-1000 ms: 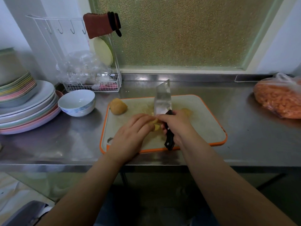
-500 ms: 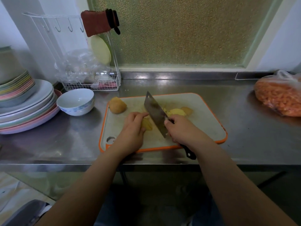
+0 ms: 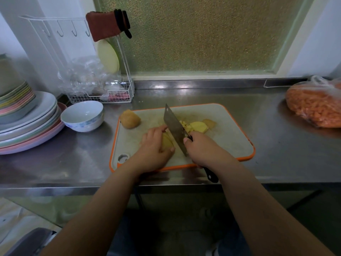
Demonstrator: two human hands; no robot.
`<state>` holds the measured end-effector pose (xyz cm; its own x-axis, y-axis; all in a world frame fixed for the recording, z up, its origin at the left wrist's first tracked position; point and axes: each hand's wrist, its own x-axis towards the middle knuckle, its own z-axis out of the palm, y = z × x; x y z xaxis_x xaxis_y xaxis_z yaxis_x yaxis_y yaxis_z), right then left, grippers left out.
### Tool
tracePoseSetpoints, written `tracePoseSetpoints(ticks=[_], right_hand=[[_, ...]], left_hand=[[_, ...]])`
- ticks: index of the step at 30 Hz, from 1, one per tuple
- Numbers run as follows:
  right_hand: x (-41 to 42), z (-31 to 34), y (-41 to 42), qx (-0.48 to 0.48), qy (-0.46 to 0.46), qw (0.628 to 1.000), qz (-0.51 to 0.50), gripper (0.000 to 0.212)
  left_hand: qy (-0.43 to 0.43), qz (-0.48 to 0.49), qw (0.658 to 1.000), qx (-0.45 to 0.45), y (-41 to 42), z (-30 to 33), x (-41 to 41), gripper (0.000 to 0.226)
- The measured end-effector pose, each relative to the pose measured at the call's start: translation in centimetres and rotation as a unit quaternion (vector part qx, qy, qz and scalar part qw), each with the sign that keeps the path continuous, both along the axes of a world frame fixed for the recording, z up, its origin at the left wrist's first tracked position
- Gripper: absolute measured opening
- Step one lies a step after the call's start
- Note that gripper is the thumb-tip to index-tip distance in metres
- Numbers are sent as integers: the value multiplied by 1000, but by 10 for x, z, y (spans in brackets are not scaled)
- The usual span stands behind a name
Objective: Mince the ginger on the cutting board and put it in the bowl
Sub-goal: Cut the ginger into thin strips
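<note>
Shiny steel table (image 3: 267, 126), pebbled window glass at 12. Orange-rimmed cutting board (image 3: 221, 145): left hand (image 3: 153, 150) pins smooth yellow ginger (image 3: 167, 143), right hand (image 3: 204, 150) grips the flat cleaver (image 3: 175, 128).

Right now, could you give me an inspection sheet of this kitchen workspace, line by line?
Surface: steel counter, orange-rimmed cutting board lying on it.
Job's things: sliced ginger beyond the blade; an uncut ginger knob at the board's far left corner; white bowl left of the board, no ginger visible in it.
Clutter: stacked plates at the left; bag of orange food at the right.
Grippers: left hand holds down a ginger piece; right hand grips the cleaver, blade on the board.
Cables: nothing seen.
Surroundings: white wire rack with a red mitt; frosted window behind.
</note>
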<state>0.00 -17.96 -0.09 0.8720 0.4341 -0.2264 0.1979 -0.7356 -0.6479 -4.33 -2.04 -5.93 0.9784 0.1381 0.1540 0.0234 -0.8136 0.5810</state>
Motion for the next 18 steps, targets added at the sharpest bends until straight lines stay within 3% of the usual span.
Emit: tracePoseSetpoints(ticks=[3,9,13,18], right_hand=[[2,0,-2,7,13,1000,8,31],[4,-2,-10,30,31,999,12,31],[7,-4,-14,34,24,999,19,22],[9,-4,-17,38,16,999,26,23]], left_hand=[[28,-8,999,41,0,4,-1,87],[103,-66,991,59,14,18,0,84],[61,-73,994,47,23,18,2,83],[-4,-54,998,19,23,21,0,59]])
